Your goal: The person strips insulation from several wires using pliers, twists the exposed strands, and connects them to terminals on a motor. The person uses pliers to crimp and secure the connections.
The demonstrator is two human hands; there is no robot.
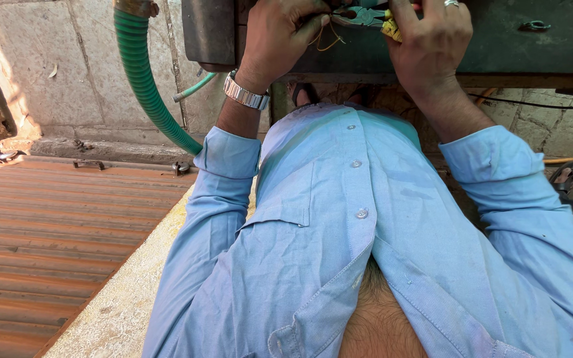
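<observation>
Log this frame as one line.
left hand: pinching thin wire | right hand: holding pliers | bench: dark green | hose: green, left

Both arms reach forward, sleeves rolled to the forearms. The left hand (280, 36) is curled, fingers (310, 26) pinched together; the right hand (432, 40) bends at the wrist, fingers gripping.

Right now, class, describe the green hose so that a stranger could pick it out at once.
Start at the pale stone wall on the upper left. The green corrugated hose hangs from a metal fitting and curves down towards the person's left sleeve. Its thick ribbed body sets it apart from the thinner green tube beside it.
</observation>
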